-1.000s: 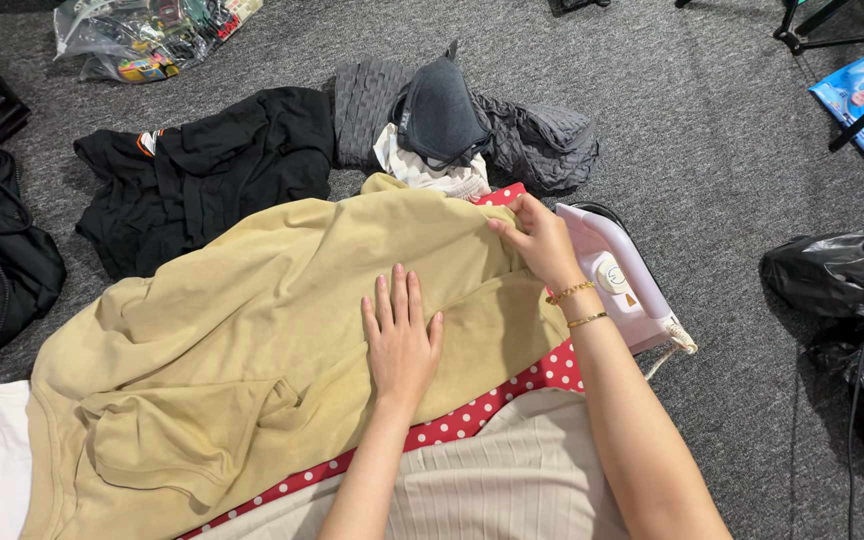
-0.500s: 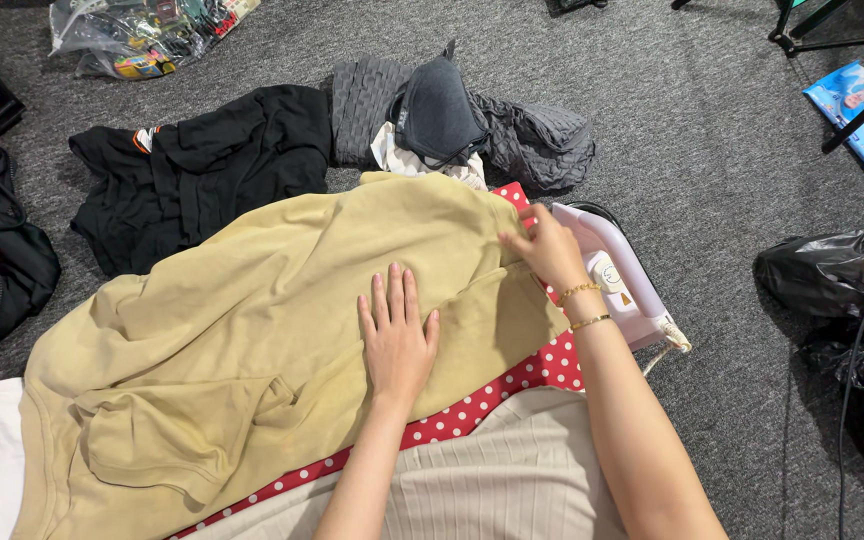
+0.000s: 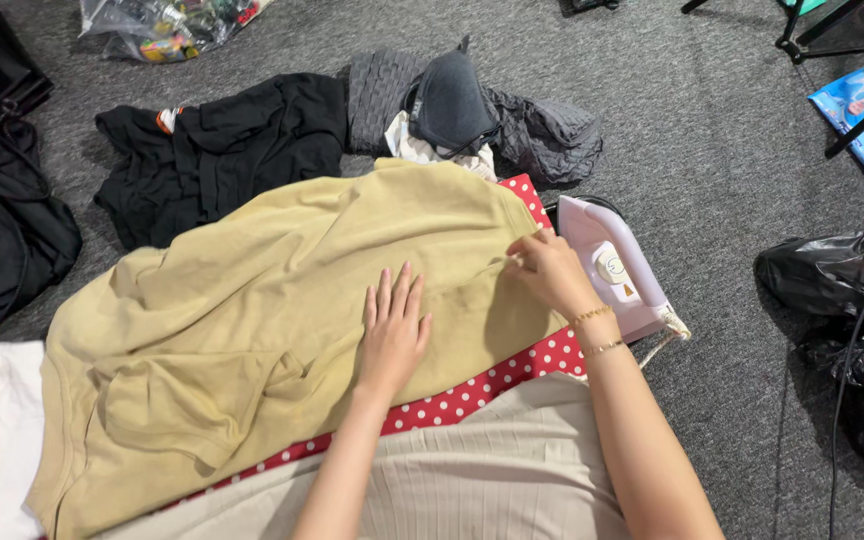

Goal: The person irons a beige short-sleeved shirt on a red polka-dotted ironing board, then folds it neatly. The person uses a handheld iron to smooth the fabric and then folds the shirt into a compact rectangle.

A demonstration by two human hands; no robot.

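The tan shirt (image 3: pixel 282 290) lies spread across the middle of the frame, over a red polka-dot cloth (image 3: pixel 492 385). Your left hand (image 3: pixel 392 325) presses flat on it, fingers open, grasping nothing. Your right hand (image 3: pixel 550 270) pinches the shirt's right edge. A pink iron (image 3: pixel 617 275) stands just right of that hand; black clothes (image 3: pixel 222 140) lie at upper left.

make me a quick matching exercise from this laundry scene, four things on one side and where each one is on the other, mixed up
Things:
1. left hand
2. right hand
3. iron
4. black garment

Places:
A. on the carpet beyond the yellow shirt
B. flat on the shirt's middle
C. beside the red dotted cloth, right of the shirt
D. pinching the shirt's right edge

Pairs: 1-B, 2-D, 3-C, 4-A
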